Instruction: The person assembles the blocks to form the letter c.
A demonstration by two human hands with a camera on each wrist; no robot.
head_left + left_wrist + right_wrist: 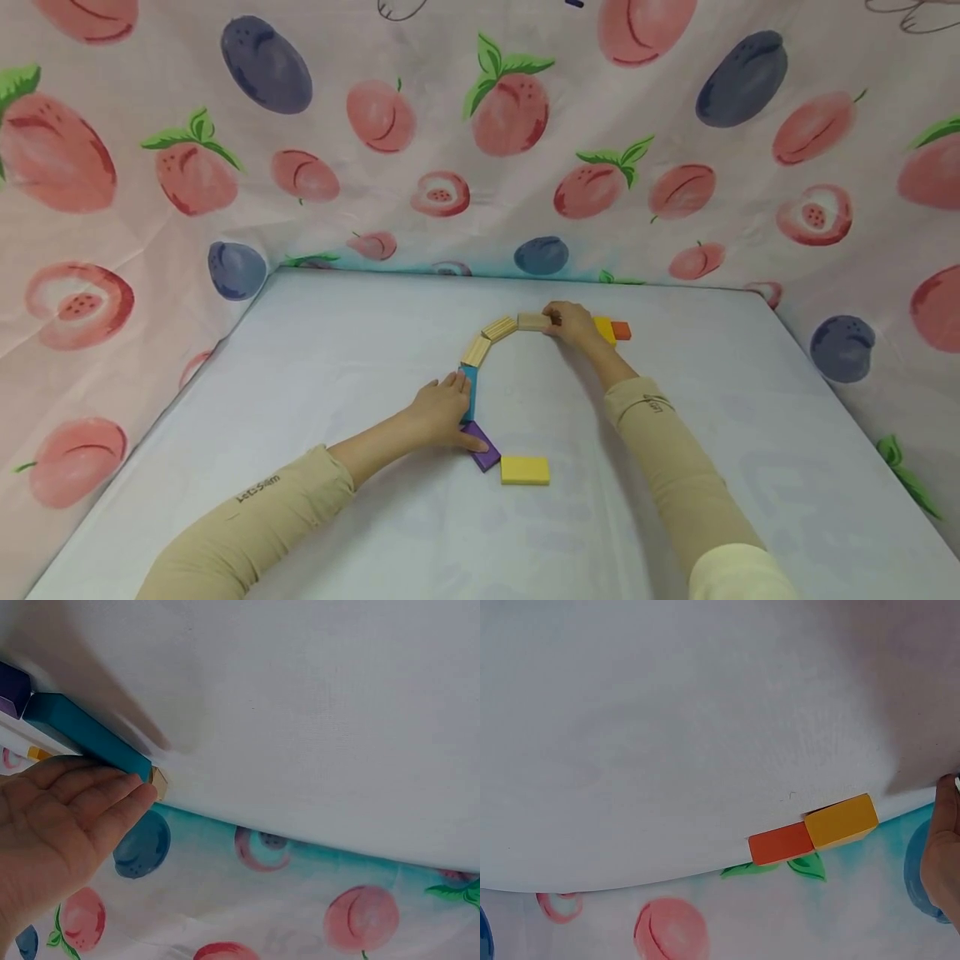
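one hand (l) [439, 412] touches blue blk [472, 397], r hand [572, 325] pinches wooden blk [531, 322]

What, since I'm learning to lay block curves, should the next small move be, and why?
Probably ease the right hand gently off the pale wooden block: in the head view that block appears to meet the striped wooden block beside it, angled to curve onward, while the left hand touches the blue block.
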